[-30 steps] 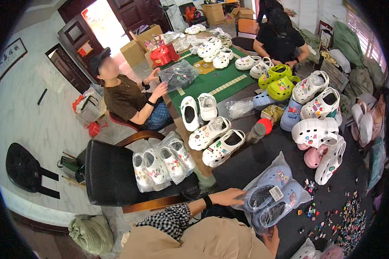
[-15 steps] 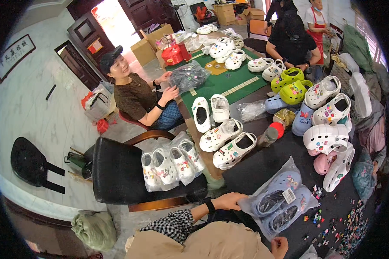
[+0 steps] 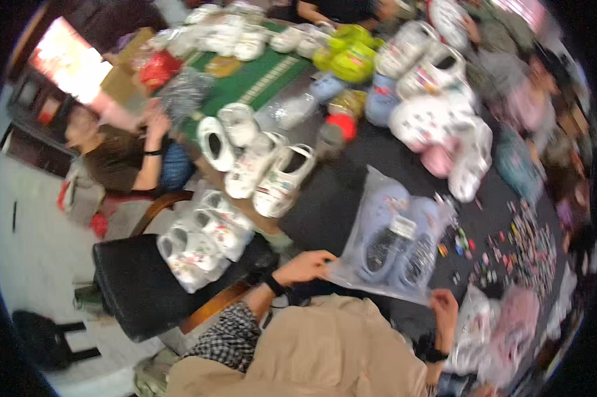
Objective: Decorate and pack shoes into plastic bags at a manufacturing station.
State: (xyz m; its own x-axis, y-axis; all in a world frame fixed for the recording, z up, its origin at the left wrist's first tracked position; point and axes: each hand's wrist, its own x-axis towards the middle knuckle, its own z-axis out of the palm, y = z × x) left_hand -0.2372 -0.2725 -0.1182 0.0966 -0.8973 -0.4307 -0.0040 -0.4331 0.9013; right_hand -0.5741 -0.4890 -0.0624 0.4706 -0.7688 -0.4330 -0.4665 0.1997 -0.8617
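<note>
While blue clogs [image 3: 386,204] lie in a clear bag [image 3: 371,283], the left hand [image 3: 305,266] pinches its near left corner

Though the right hand [image 3: 445,306] curls its fingers at the bag's near right corner, blur makes it impossible to tell whether they pinch. The bag lies on the dark surface [image 3: 321,221], white clogs [image 3: 245,176] beyond its left side, small charms [image 3: 523,251] scattered to its right.

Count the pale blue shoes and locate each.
4: one shoe and another shoe inside the clear bag, a third shoe beside the lime clogs, a fourth shoe beside white clogs; more may be hidden.
</note>
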